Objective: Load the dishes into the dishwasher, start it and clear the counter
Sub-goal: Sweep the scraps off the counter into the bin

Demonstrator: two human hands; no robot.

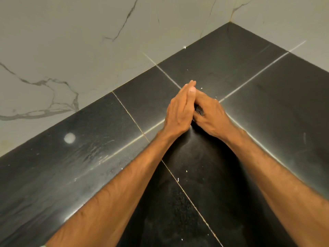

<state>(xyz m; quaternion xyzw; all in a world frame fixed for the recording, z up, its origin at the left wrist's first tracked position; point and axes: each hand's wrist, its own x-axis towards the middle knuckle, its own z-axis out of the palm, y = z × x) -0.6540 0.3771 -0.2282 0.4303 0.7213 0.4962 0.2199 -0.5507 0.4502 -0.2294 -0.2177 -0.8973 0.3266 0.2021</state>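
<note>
Over the counter point(267, 90), the left hand point(178, 113) pressed flat against the right hand point(211, 114), its hold hidden; anything perhaps cupped between could spill on parting.

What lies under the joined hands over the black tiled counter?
Under the left hand and right hand, only the black tiled counter with pale grout lines and white specks shows. The patch beneath them, and anything between the palms, is covered.
</note>
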